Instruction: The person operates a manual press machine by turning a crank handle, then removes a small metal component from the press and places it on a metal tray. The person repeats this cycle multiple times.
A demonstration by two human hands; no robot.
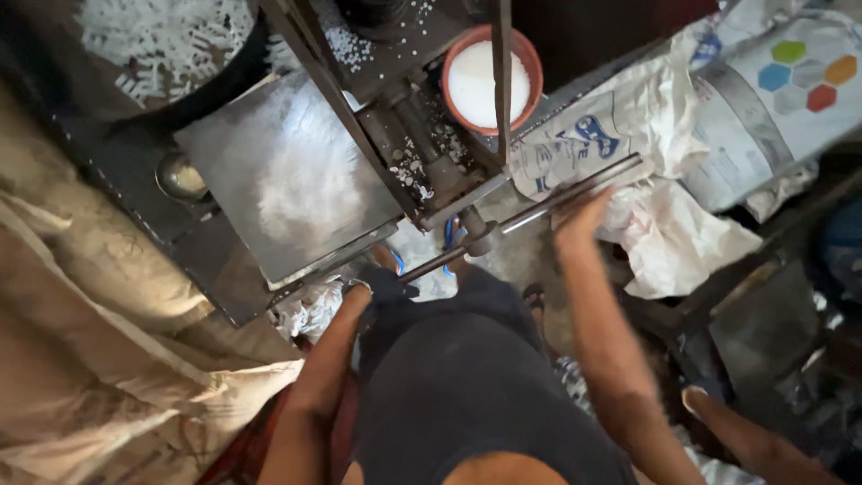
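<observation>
I look down at a hand-operated metal press (422,153) with a long steel lever bar (530,216) running from lower left to upper right. My right hand (582,220) is wrapped around the bar near its outer end. My left hand (352,301) grips the bar's other end, just below the edge of a flat grey metal plate (287,180) dusted with white powder. My dark shorts (467,386) fill the lower middle.
An orange bowl (489,81) of white material sits behind the press. Printed white sacks (763,99) lie at right, brown sacks (99,350) at left. A dark tub (171,45) of white pieces stands at top left. Another person's limb (754,440) shows at bottom right.
</observation>
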